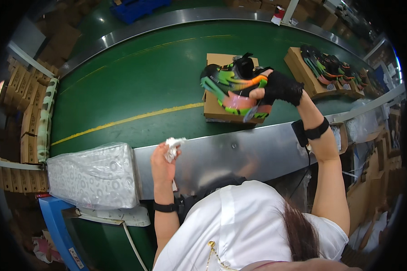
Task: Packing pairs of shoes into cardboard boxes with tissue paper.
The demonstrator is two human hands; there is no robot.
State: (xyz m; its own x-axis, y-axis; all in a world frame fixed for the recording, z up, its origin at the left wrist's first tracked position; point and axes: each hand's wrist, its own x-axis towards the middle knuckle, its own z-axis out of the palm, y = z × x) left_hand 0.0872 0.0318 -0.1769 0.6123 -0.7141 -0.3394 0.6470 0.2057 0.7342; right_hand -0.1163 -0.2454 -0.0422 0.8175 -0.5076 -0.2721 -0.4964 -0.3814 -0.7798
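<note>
My right hand [279, 88], in a black fingerless glove, grips a sneaker [228, 83] by one end. The sneaker is black with green, orange and pink parts and is slightly blurred. It is over a brown cardboard box [211, 114] on the green belt, hiding much of the box. Some dark material shows behind the shoe, and I cannot make out whether it belongs to a second shoe. My left hand [162, 160] is closed on a crumpled white tissue [173, 147] above the metal edge of the belt.
Several similar sneakers [323, 67] sit on cardboard boxes [298, 74] farther right on the belt. A plastic-wrapped stack of patterned white sheets [95, 176] lies at the left on the steel ledge [203, 156]. Brown boxes [30, 122] are stacked at the far left.
</note>
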